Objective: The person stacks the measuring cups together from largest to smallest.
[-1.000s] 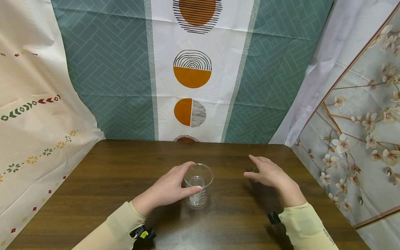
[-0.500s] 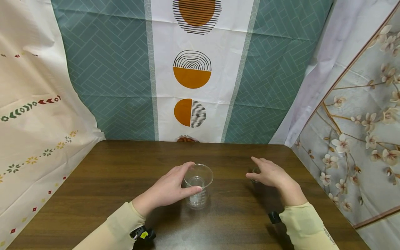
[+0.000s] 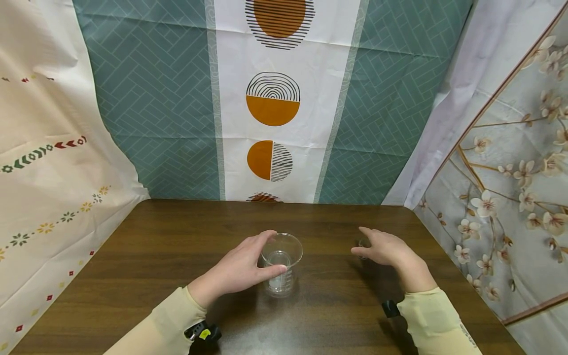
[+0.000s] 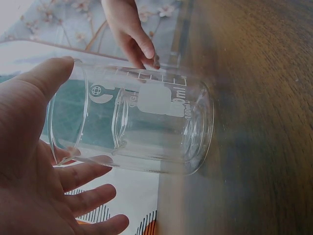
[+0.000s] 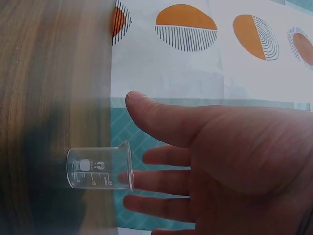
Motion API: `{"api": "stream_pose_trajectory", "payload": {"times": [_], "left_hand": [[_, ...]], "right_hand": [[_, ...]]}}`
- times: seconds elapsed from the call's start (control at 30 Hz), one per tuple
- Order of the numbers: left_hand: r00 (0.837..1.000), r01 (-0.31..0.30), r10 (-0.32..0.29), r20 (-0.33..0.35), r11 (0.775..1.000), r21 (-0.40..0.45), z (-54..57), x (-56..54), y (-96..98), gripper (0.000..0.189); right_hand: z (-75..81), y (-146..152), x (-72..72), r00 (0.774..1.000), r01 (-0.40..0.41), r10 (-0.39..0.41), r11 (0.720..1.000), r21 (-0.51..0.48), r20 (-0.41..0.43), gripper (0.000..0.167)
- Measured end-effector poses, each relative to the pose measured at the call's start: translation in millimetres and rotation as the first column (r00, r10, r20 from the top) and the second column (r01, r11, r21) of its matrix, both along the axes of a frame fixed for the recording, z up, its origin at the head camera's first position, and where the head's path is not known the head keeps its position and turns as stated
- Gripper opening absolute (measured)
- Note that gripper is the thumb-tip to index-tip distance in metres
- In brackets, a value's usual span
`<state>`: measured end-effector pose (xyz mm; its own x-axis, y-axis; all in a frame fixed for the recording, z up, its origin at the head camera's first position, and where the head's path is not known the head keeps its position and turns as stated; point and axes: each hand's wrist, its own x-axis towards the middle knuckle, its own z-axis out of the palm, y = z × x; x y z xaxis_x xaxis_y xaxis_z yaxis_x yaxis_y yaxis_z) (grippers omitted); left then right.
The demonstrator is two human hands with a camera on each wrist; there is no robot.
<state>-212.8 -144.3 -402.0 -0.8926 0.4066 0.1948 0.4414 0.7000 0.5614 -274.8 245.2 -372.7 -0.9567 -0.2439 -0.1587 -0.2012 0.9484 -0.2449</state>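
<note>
A large clear glass beaker [image 3: 286, 276] with white markings stands upright at the middle of the table. My left hand [image 3: 239, 261] holds it near the rim, thumb [image 4: 51, 76] on one side and index finger on the other; the remaining fingers spread free. Inside this beaker, a smaller glass vessel [image 4: 119, 122] shows its rim about halfway up. My right hand [image 3: 388, 251] is open beside a small glass beaker [image 5: 100, 168] at the right. Its thumb and fingers are apart around the small beaker's rim, which overlaps one finger in the right wrist view. In the head view that hand hides most of it.
The brown wood table [image 3: 177, 231] ends at a back edge against a teal and white patterned cloth [image 3: 284, 172]. A cream cloth [image 3: 53, 187] hangs at the left, and a floral cloth [image 3: 510, 207] at the right.
My right hand has shifted slightly to the right and lower toward the small beaker. My left hand and the large beaker have stayed in place.
</note>
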Motion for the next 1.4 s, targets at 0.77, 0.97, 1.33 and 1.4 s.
{"api": "stream_pose_trajectory", "payload": {"times": [0.77,0.97,1.33,1.4], "left_hand": [[1.0,0.003,-0.003,0.007,1.0,0.001,-1.2,0.5,-0.4,0.091],[1.0,0.005,-0.005,0.005,1.0,0.002,-1.2,0.5,-0.8,0.091],[1.0,0.002,-0.002,0.005,1.0,-0.003,-0.4,0.4,-1.0,0.091],[1.0,0.004,-0.004,0.006,1.0,-0.002,0.2,0.4,-0.7,0.091]], "right_hand": [[1.2,2.0,-0.3,1.0,0.015,-0.015,0.999,0.052,-0.001,0.082],[1.0,3.7,-1.7,1.0,0.025,-0.024,0.996,0.086,-0.005,0.082],[3.1,6.4,-2.0,1.0,0.019,-0.017,0.995,0.1,-0.016,0.072],[3.2,7.3,-1.7,1.0,0.019,-0.017,0.995,0.101,-0.016,0.071]]}}
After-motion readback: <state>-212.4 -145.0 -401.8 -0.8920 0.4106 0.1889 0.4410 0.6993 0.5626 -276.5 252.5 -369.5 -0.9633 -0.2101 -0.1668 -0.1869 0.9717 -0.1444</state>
